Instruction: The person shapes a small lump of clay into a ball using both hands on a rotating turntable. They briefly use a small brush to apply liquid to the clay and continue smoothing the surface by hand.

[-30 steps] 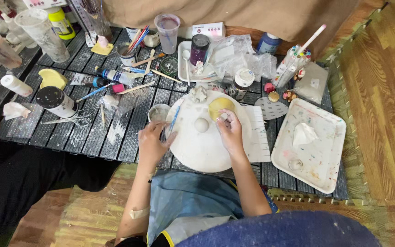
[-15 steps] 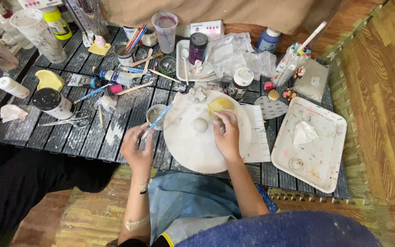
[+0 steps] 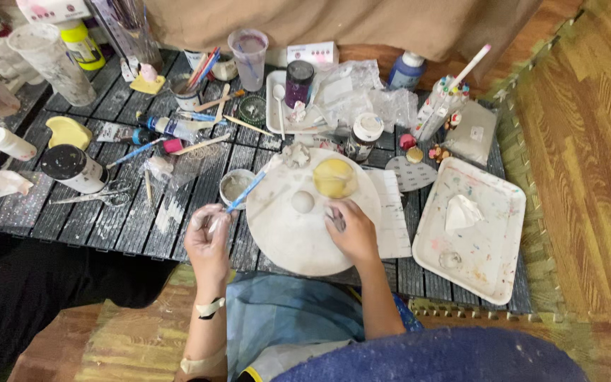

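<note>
My left hand (image 3: pixel 208 237) grips a blue-handled brush (image 3: pixel 247 192) whose tip points up toward a small cup of grey liquid (image 3: pixel 235 185). My right hand (image 3: pixel 351 228) rests on a round white board (image 3: pixel 298 237), fingers curled around something small that I cannot make out. On the board sit a small white ball (image 3: pixel 303 201), a yellow round piece (image 3: pixel 334 177) and a pale lumpy shape (image 3: pixel 295 154) at its top edge.
A white paint-stained tray (image 3: pixel 486 251) with a crumpled tissue (image 3: pixel 462 211) lies to the right. Paint tubes, brushes, jars, plastic cups, scissors (image 3: pixel 93 197) and a yellow sponge (image 3: pixel 68 131) crowd the dark slatted table (image 3: pixel 129 226). Wooden floor runs along the right.
My left hand has drawn back from the board's left edge toward me, lifting the blue brush away from the cup. My right hand stays on the board.
</note>
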